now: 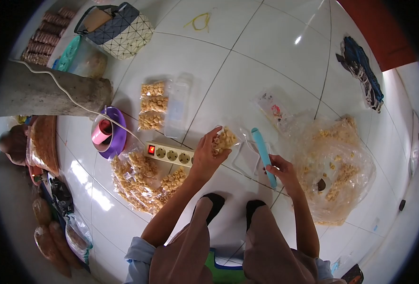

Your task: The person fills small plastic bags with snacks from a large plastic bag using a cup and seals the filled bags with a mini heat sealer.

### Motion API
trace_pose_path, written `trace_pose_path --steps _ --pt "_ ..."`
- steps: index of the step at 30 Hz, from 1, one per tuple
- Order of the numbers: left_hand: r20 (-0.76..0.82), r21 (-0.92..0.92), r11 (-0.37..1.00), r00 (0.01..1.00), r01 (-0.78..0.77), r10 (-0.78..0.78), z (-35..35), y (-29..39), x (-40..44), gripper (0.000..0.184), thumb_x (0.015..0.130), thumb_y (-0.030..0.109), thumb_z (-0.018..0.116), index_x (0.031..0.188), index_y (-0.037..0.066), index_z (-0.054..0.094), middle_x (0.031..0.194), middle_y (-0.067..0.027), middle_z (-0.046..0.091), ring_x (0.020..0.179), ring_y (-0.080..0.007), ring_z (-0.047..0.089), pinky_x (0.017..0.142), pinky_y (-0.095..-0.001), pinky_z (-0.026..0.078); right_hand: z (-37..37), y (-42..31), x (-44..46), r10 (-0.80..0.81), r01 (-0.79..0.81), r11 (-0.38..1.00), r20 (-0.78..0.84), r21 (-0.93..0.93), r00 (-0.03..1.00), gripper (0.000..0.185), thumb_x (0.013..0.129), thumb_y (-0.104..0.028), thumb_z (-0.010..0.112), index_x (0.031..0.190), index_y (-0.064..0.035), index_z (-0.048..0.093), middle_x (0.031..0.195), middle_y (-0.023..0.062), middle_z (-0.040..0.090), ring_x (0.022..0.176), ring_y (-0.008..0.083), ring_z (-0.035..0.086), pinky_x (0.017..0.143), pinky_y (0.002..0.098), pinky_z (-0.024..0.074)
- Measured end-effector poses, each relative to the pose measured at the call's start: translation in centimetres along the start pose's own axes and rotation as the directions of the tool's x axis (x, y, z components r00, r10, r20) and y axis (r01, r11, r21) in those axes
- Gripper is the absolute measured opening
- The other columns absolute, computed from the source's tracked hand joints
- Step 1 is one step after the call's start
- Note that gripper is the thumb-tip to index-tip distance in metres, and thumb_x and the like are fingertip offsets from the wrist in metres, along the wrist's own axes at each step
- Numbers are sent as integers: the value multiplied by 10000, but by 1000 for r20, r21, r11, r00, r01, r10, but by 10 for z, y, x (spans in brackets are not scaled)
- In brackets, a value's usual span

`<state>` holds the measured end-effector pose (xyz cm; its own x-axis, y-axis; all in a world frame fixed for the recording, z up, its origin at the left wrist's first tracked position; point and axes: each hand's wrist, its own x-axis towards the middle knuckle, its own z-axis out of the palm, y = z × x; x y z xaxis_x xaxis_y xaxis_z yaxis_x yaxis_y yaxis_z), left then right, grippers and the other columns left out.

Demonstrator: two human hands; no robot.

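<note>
My left hand (209,156) is closed round a small clear bag of ring-shaped snacks (224,140), whose empty plastic end points right. In my right hand (281,170) is a light-blue stick-shaped tool (263,156), gripped near its lower end and slanting up to the left. Between the two hands a clear plastic piece (245,158) lies on the tiles. A white power strip (170,154) with a lit red switch runs beside my left hand. Filled snack packets (145,182) are heaped below the strip.
A large clear bag of loose snacks (335,170) lies right. Three joined packets (153,105) rest above the power strip. A purple basin (118,135) holds a pink cup (101,132). A pillar (53,92), a cable and a patterned bag (124,33) are upper left.
</note>
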<state>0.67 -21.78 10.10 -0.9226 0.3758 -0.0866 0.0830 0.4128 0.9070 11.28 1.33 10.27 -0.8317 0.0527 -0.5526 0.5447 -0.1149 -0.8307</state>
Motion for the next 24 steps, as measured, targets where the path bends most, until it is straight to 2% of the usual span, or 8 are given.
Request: trace_pose_path --steps 1,4,8,10,16,24 --pt "-45 115 988 993 -103 109 1 0 0 597 725 140 686 1256 120 414 1037 -149 542 930 -301 531 828 -402 420 1 0 -1 38 -37 999 33 -3 999 463 798 -200 670 1169 28 514 949 61 587 883 118 547 790 266 448" --pt "-7 224 966 991 -126 131 3 -1 -2 594 712 160 693 1242 125 428 1006 -118 537 923 -300 514 817 -422 400 9 -7 -5 3 -2 999 28 -43 1000 459 797 -218 670 1159 29 532 931 60 590 885 121 547 806 274 442" --pt "8 296 943 988 -150 155 5 7 -4 608 683 133 715 1230 101 454 981 -125 538 924 -306 515 831 -408 408 18 -7 -2 40 -39 999 18 -16 999 455 789 -219 678 1144 33 546 928 66 594 893 125 549 797 270 449" --pt "39 347 930 992 -123 117 7 10 -7 603 701 177 698 1241 139 433 1007 -90 525 950 -279 498 827 -426 380 23 -7 1 3 -3 998 -6 -56 1000 458 780 -216 687 1141 31 550 916 73 601 865 121 557 756 255 461" --pt "48 350 923 987 -159 151 12 11 -10 618 672 155 718 1227 125 448 986 -108 534 932 -294 510 812 -423 385 28 -7 4 -1 -1 999 -54 -36 999 420 775 -197 694 1107 30 574 851 68 617 725 91 567 626 225 468" --pt "57 344 915 977 -211 204 14 10 -11 611 670 156 721 1219 118 453 990 -108 533 938 -295 511 814 -422 384 29 -6 6 -8 4 999 -114 -37 993 363 770 -181 700 1050 29 602 771 55 622 651 82 563 577 218 463"
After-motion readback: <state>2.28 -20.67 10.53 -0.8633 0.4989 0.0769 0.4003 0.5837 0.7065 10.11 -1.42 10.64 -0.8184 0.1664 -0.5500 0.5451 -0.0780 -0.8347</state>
